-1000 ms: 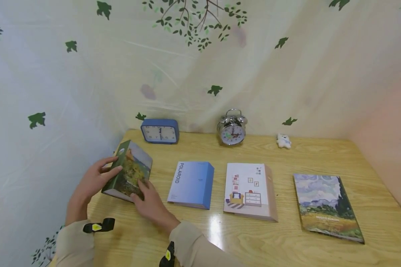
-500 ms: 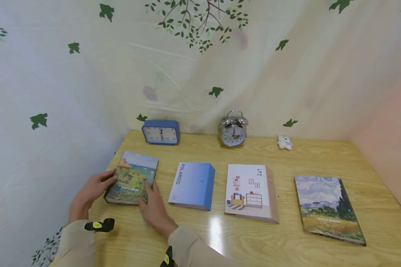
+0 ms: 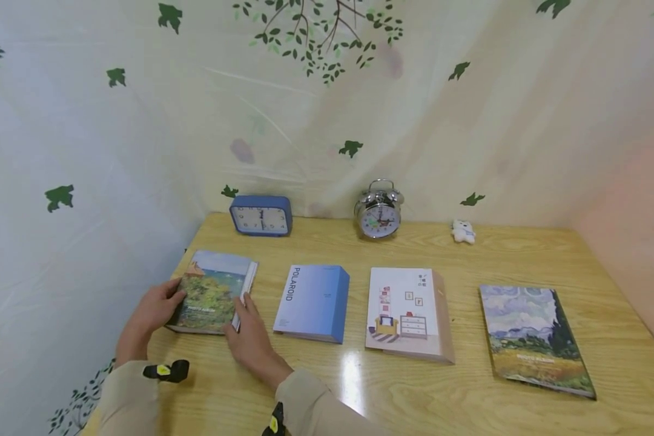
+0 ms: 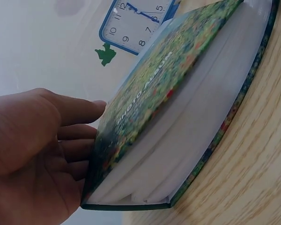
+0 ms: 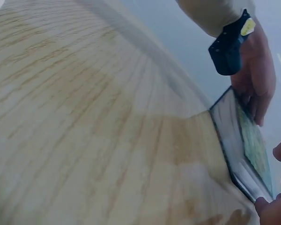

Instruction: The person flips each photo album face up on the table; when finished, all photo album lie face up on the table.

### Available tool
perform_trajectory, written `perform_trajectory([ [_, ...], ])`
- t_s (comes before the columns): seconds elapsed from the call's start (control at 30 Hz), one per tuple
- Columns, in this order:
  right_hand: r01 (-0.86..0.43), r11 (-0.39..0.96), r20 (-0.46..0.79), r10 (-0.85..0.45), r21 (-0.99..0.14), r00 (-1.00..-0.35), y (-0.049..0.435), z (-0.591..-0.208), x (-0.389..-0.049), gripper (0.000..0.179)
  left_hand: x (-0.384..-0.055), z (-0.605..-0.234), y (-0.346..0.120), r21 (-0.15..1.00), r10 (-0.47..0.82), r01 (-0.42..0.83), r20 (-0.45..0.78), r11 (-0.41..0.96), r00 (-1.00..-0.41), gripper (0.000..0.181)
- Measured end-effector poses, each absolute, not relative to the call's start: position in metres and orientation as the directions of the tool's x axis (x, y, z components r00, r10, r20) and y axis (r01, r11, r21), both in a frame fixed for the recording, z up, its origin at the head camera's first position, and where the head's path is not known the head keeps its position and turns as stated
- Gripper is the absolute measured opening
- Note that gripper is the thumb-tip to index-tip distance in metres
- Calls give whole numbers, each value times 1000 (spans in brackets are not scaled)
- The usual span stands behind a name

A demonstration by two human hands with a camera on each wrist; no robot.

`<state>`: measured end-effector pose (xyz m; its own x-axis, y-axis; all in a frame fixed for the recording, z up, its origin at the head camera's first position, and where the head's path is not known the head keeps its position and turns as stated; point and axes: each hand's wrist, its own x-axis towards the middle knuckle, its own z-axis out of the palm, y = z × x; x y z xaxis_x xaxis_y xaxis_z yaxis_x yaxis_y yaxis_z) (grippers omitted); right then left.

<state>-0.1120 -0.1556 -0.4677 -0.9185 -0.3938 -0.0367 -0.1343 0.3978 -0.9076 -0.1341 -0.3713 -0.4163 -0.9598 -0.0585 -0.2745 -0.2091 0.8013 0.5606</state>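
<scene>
A thick photo album (image 3: 209, 293) with a painted landscape cover lies at the table's left. Against its dark spine rest the fingers of my left hand (image 3: 151, 310), with the thumb near the cover's edge. My right hand (image 3: 252, 340) touches the opposite side, around the lower right corner. White page edges show along that side in the head view. From the left wrist, the album (image 4: 178, 103) shows its fanned page block between the covers, and my left hand (image 4: 33, 150) lies by the spine. The right wrist view catches only part of my right hand (image 5: 277, 213).
To the right lie a blue Polaroid album (image 3: 307, 303), a white illustrated album (image 3: 400, 309) and another landscape photo album (image 3: 534, 339). Along the back stand a blue clock (image 3: 261, 217), a silver alarm clock (image 3: 378, 218) and a small white bear (image 3: 462, 231). A patterned curtain (image 3: 294, 121) hangs behind.
The photo album was tilted up between both hands and has come down flat on the table. Its cover has since shifted slightly left, baring page edges by my right hand.
</scene>
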Motion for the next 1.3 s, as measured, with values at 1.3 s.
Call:
perform_trajectory([
  [1.3,-114,516,97,-61,-849,-993,-10,-438,-158,67,-151,-411,-255,732,59,62,30,678,-998,53],
])
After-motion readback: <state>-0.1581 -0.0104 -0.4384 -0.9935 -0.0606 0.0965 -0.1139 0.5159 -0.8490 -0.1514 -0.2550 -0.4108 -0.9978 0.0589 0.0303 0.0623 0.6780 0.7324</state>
